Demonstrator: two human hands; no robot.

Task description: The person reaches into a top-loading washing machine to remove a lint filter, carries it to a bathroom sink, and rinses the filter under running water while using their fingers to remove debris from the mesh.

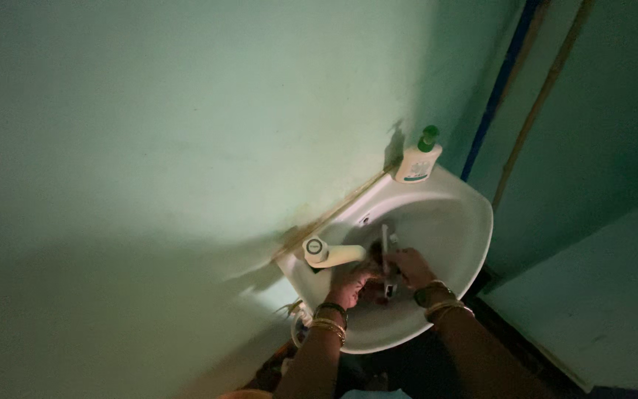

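Both my hands are inside a white wall-mounted sink (459, 222), just below its cream tap (331, 254). My right hand (412, 267) grips a long thin metal utensil (385, 247) that points up toward the wall. My left hand (352, 285) is curled beside the utensil's lower end, under the spout; the dim light hides whether it grips anything. Each wrist carries bangles.
A white soap bottle with a green pump (419, 159) stands on the sink's back corner. A green wall (149, 148) fills the left side. A blue pipe (500, 85) and a thin brown pipe (544, 92) run down the corner at right. The floor below is dark.
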